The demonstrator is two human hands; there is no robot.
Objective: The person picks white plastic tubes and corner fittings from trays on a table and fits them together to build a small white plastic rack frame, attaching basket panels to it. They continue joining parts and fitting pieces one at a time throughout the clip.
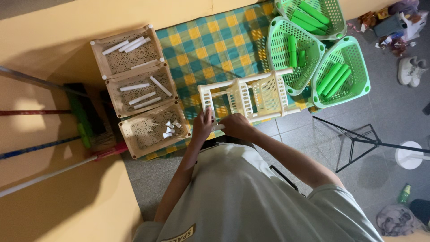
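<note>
A cream plastic rack [251, 95], made of perforated basket tiers joined by white tubes, lies on its side on a green and yellow checked cloth [215, 45]. My left hand [202, 125] grips the near end of the rack at a white tube. My right hand [235, 125] is closed on the tube end just beside it. Both hands sit at the rack's near edge, close together.
Three beige lattice trays [134, 87] at left hold white tubes and small white caps. Three green baskets [313, 49] at right hold green tubes. Broom handles [45, 112] lean at the far left. A black stand [358, 139] and clutter occupy the grey floor at right.
</note>
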